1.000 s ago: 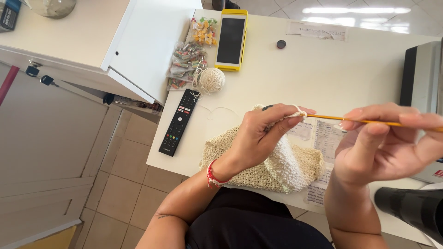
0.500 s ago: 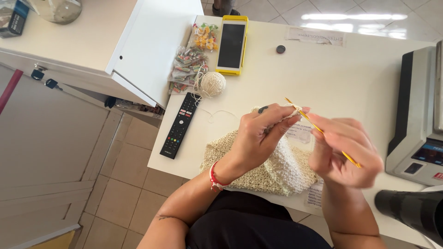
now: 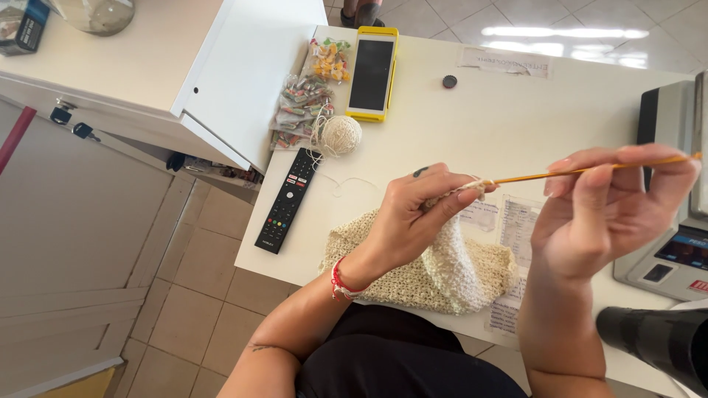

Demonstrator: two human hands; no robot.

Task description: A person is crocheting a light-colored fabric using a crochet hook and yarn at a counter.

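My left hand (image 3: pixel 414 216) pinches the top edge of a cream crocheted piece (image 3: pixel 435 269) that lies on the white table (image 3: pixel 516 118) near its front edge. My right hand (image 3: pixel 608 210) holds a thin yellow crochet hook (image 3: pixel 560 172), almost level, with its tip in the yarn at my left fingertips. A strand of yarn runs from the work back to a cream yarn ball (image 3: pixel 340 135) at the table's left side.
A black remote control (image 3: pixel 287 200) lies by the left edge. A phone in a yellow case (image 3: pixel 372 73), bags of small coloured items (image 3: pixel 310 96) and a dark button (image 3: pixel 449 81) sit farther back. A grey machine with a display (image 3: pixel 675 243) stands right. Papers (image 3: pixel 516 228) lie under the work.
My right hand has swung the hook from a downward slant back out to the right and nearly level. My left hand keeps its grip on the crochet piece.
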